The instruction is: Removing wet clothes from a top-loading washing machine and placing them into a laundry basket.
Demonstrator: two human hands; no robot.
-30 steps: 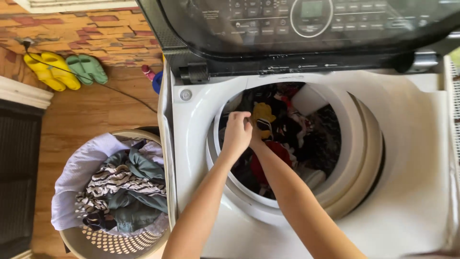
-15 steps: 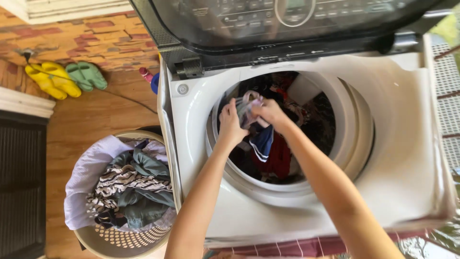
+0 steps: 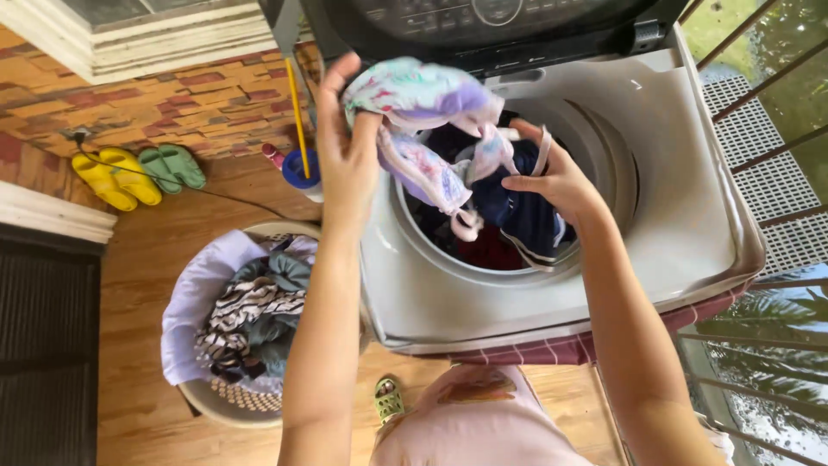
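Observation:
My left hand (image 3: 347,147) grips a pastel patterned garment (image 3: 423,99), lifted above the open drum of a white top-loading washing machine (image 3: 681,207). My right hand (image 3: 556,177) holds the same garment's strap and a navy garment with white stripes (image 3: 522,220) that hangs into the drum. Dark and red clothes (image 3: 487,250) lie inside the drum. The machine's dark lid (image 3: 483,22) stands raised at the back.
A round laundry basket (image 3: 237,401) with striped and grey-green clothes stands on the wooden floor left of the machine. Yellow and green slippers (image 3: 138,173) lie by the brick wall. A blue cup with a yellow stick (image 3: 297,164) sits near the machine. Railing at right.
Both hands rose out of the drum, pulling the pastel garment and the navy one up. The view shifted back and right, showing the machine's front edge and railing.

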